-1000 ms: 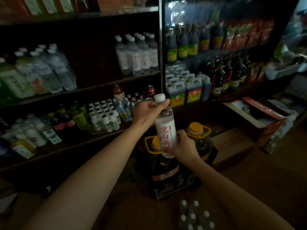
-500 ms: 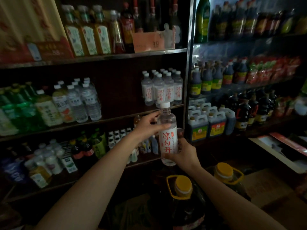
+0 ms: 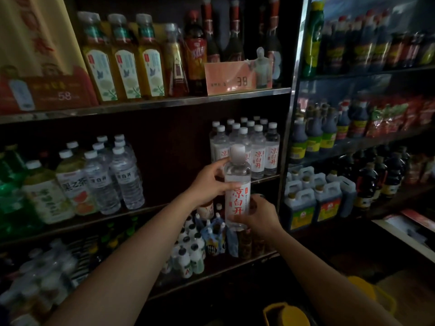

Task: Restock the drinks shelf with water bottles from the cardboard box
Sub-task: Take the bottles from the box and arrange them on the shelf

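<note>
I hold a clear water bottle (image 3: 237,189) with a white cap and red characters upright in front of the middle shelf (image 3: 266,178). My left hand (image 3: 209,181) grips its upper body and neck from the left. My right hand (image 3: 257,214) wraps around its base from the right. Just behind it, a group of several matching bottles (image 3: 257,147) stands at the right end of that shelf. The cardboard box is out of view.
Other water and tea bottles (image 3: 101,177) stand at the shelf's left, with a dark gap between the groups. Small drinks (image 3: 195,245) fill the shelf below. Yellow-capped oil jugs (image 3: 286,314) sit low in front. Sauce bottles (image 3: 315,135) fill the right rack.
The view has tilted up and both hands have lifted the bottle higher, from the lower shelf level up toward the matching bottles on the middle shelf.
</note>
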### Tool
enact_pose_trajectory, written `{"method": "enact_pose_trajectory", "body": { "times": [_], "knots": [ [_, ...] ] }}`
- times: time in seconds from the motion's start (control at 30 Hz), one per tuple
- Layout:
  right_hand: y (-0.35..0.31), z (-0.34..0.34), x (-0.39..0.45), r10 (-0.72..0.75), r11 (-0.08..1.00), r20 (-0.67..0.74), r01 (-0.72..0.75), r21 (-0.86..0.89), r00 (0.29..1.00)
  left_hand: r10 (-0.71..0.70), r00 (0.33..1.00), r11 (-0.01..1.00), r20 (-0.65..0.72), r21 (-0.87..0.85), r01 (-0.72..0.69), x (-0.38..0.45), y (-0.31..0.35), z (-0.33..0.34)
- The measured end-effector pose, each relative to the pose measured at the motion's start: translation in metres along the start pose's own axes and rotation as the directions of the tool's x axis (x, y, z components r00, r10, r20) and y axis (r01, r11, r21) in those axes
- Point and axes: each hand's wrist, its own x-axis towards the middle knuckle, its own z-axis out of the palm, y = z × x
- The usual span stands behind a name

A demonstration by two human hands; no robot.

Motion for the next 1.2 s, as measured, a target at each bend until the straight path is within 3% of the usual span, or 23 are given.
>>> {"method": "enact_pose_trajectory", "body": {
  "times": [0.33, 0.67, 0.8, 1.0, 1.2],
  "knots": [
    [0.002, 0.02, 0.112, 0.005, 0.999, -0.011, -0.005, 0.044, 1.0, 0.033, 0.994, 0.999, -0.103, 0.03, -0.03, 0.101, -0.042, -0.019],
    [0.019, 0.037, 0.207, 0.017, 0.995, 0.041, -0.013, -0.097, 0.999, -0.031, 0.983, 0.999, -0.18, -0.049, 0.023, 0.178, -0.086, -0.031],
    [0.03, 0.039, 0.218, -0.04, 0.976, 0.006, 0.04, -0.213, 0.999, -0.005, 0.978, 0.999, -0.206, 0.051, 0.016, 0.195, -0.099, -0.024],
    [0.035, 0.042, 0.223, -0.047, 0.972, -0.005, 0.044, -0.232, 0.999, 0.051, 0.962, 0.963, -0.27, 0.269, 0.025, 0.207, -0.099, -0.024],
    [0.036, 0.044, 0.228, -0.126, 0.93, 0.01, 0.121, -0.347, 0.992, 0.085, 0.951, 0.954, -0.296, 0.3, 0.008, 0.209, -0.101, -0.023]
  ]
}}
